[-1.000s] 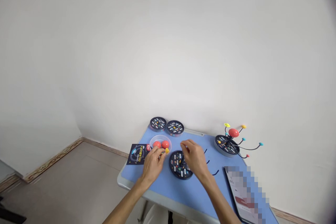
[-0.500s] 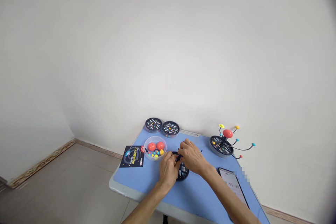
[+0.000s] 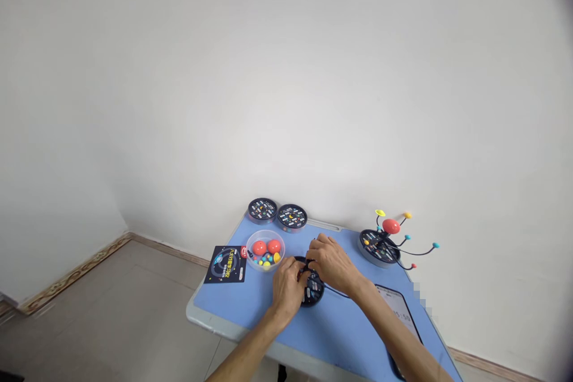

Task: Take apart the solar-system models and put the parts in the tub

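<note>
On the blue table, a round black base point(image 3: 314, 291) printed with small coloured pictures sits beneath both my hands. My left hand point(image 3: 289, 283) lies over its left side, fingertips pinched on a small dark part near the middle. My right hand point(image 3: 332, 262) is closed at the upper right of the base, its fingertips meeting the left ones. A thin black curved rod point(image 3: 335, 292) sticks out from below the right hand toward the lower right. The fingers hide where the rod joins the dark part.
A clear round tub point(image 3: 248, 259) holds red half-balls and small coloured pieces. Left of it lies a black printed card point(image 3: 226, 264). Two similar round bases point(image 3: 262, 210) stand behind. An assembled planet model point(image 3: 379, 248) with outstretched rods stands at right, near a phone point(image 3: 405, 313) showing a timer.
The black rod's visible part has swung from above right of my right hand to below it. Both hands stay at the base, fingers closed. The view has shifted slightly.
</note>
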### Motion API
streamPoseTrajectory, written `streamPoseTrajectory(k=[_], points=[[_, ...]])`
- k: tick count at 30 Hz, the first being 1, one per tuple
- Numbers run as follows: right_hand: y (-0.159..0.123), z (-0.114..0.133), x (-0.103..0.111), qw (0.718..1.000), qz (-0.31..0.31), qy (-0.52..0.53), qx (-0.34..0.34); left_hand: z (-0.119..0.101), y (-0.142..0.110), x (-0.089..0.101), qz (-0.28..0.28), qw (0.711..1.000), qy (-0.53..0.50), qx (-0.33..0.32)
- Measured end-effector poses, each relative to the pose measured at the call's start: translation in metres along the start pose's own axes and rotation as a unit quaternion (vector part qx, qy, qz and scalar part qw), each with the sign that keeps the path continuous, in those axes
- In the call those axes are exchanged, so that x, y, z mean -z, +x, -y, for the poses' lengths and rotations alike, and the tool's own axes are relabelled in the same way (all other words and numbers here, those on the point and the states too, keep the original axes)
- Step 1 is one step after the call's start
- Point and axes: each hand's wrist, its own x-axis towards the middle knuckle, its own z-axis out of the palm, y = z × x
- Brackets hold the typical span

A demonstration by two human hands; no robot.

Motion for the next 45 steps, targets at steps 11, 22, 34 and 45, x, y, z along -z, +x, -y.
streamPoseTrajectory(k=[11, 22, 34, 45], points=[[-0.012, 0.009, 0.013, 0.997, -0.059, -0.047, 0.019, -0.017, -0.001, 0.03, -0.046, 0.974, -0.22, 0.027], [-0.02, 0.05, 0.011, 0.993, -0.084, -0.034, 0.074, -0.024, -0.014, 0.069, 0.058, 0.885, -0.439, 0.144], [-0.034, 0.052, 0.018, 0.977, -0.191, 0.065, 0.065, -0.025, -0.019, 0.085, 0.006, 0.875, -0.43, 0.223], [-0.095, 0.079, -0.049, 0.708, -0.304, 0.599, -0.217, -0.048, -0.053, 0.102, 0.05, 0.844, -0.473, 0.248]])
